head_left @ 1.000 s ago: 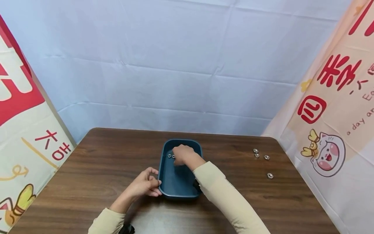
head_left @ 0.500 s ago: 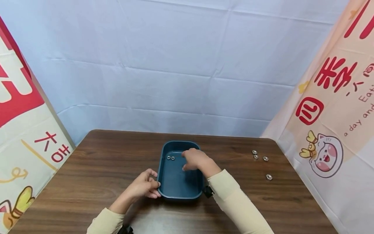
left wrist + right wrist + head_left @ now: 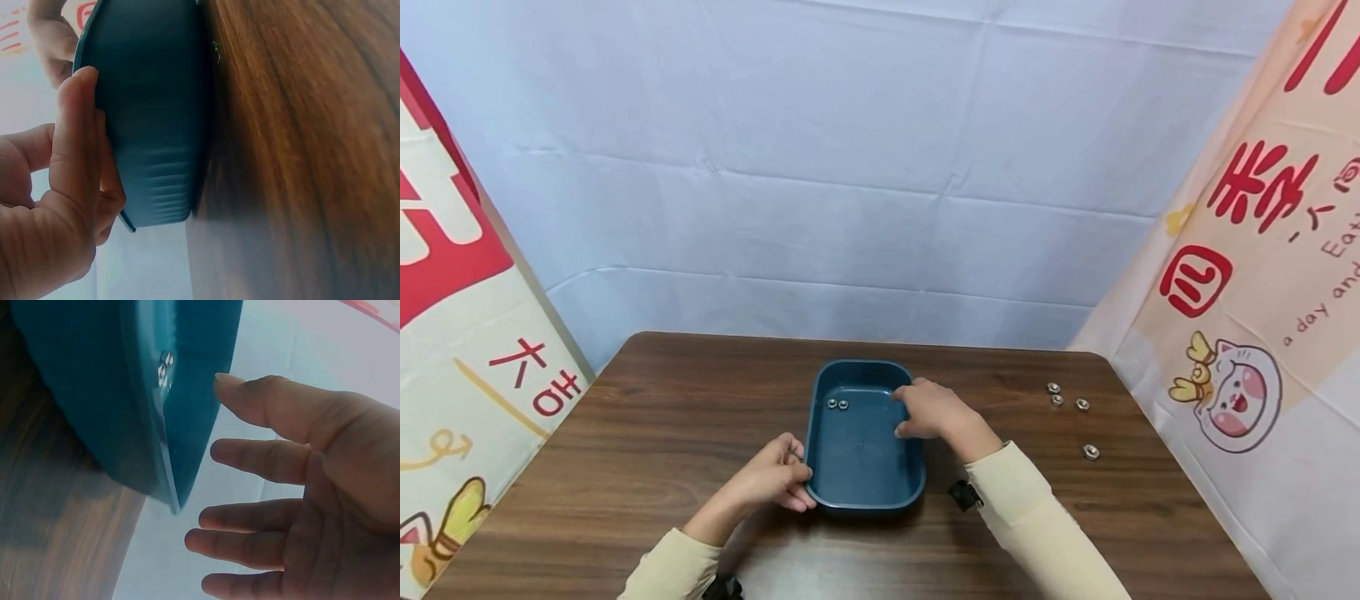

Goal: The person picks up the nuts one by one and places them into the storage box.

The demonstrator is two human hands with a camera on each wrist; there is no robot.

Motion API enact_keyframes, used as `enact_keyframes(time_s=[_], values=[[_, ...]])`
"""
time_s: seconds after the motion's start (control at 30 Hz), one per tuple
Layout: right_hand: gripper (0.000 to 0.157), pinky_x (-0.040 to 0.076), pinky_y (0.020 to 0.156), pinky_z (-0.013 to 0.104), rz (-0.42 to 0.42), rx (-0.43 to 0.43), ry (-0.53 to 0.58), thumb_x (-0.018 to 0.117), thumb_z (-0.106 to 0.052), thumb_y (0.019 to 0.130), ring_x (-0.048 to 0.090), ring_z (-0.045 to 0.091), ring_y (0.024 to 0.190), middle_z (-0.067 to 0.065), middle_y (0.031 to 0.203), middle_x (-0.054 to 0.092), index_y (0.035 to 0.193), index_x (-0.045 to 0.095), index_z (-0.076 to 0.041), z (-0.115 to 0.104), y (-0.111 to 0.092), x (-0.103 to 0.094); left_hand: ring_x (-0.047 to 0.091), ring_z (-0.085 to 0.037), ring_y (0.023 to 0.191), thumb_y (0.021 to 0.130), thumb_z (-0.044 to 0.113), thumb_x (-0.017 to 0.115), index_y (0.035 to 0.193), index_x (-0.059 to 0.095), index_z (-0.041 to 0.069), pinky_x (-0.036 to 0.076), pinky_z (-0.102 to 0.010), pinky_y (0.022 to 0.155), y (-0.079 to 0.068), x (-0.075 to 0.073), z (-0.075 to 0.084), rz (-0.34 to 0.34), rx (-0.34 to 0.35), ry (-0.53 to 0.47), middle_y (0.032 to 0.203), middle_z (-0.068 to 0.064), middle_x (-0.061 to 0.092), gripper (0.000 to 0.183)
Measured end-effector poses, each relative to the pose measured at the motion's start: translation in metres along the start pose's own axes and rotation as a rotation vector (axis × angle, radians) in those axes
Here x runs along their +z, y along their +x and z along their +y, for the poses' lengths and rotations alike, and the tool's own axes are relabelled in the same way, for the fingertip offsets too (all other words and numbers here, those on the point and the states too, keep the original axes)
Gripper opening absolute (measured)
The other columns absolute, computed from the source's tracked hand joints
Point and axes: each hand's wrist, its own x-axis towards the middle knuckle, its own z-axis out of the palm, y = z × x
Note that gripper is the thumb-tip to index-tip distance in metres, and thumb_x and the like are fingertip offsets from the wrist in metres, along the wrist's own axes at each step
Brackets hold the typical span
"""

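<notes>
Right hand (image 3: 934,410) backs away from two nuts (image 3: 843,405) in the tray (image 3: 861,471)

A second ago the right hand was down inside the tray, right beside the nuts. It has pulled back toward the robotless side of the work: it is now over the tray's right rim, with its fingers (image 3: 256,547) extended and spread. The right wrist view shows nothing in them. Both nuts therefore lie free and in full sight, and the right hand looks to be done with them.

The left hand (image 3: 771,477) has stayed at the tray's left side, its fingers (image 3: 72,156) against the rim and outer wall; whether they grip it or merely steady it, I cannot tell.

The tray is dark blue, deep-walled and round-cornered, upright on the desk (image 3: 700,408). Its two nuts sit side by side near the left wall, toward the far end; they are too small to tell if they touch. They look like shiny metal rings with dark holes. Four similar ones lie on the desk to the right: a close pair (image 3: 1057,400), a third nut (image 3: 1082,405) just beside it, and a fourth nut (image 3: 1091,452) nearer the person.
</notes>
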Motion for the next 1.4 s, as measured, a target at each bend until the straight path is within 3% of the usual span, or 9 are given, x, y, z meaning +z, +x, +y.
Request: enact_keyframes(time_s=[0.3,0.7,1.4], values=[[0.049,0.048,0.082,0.045,0.023,0.001,-0.047,0.074,-0.025,0.08,0.051,0.029,0.106,0.014,0.116,0.056,0.121,0.059,-0.003,0.031,-0.011,0.001,0.065,-0.024,0.055,0.086,-0.005,0.049,0.098,0.028,-0.004,0.055,-0.031,0.049,-0.001,0.002,0.003,-0.023,0.01,-0.009,0.067,-0.017,0.057,0.024],[0.05,0.045,0.087,0.05,0.028,0.022,-0.006,0.071,-0.02,0.082,0.049,0.038,0.111,0.023,0.12,0.053,0.122,0.055,0.004,0.075,-0.038,-0.001,0.065,-0.026,0.057,0.088,-0.004,0.05,0.1,0.028,-0.004,0.055,-0.033,0.05,0.0,0.001,0.003,-0.027,0.019,-0.007,0.07,-0.017,0.056,0.025],[0.054,0.045,0.082,0.054,0.007,0.146,0.054,0.074,-0.019,0.079,0.047,0.045,0.109,0.027,0.118,0.052,0.121,0.054,0.007,0.133,-0.068,0.025,0.065,-0.025,0.058,0.088,-0.003,0.051,0.1,0.029,-0.004,0.055,-0.031,0.049,-0.004,0.0,0.002,-0.016,0.012,-0.015,0.071,-0.016,0.055,0.026]])
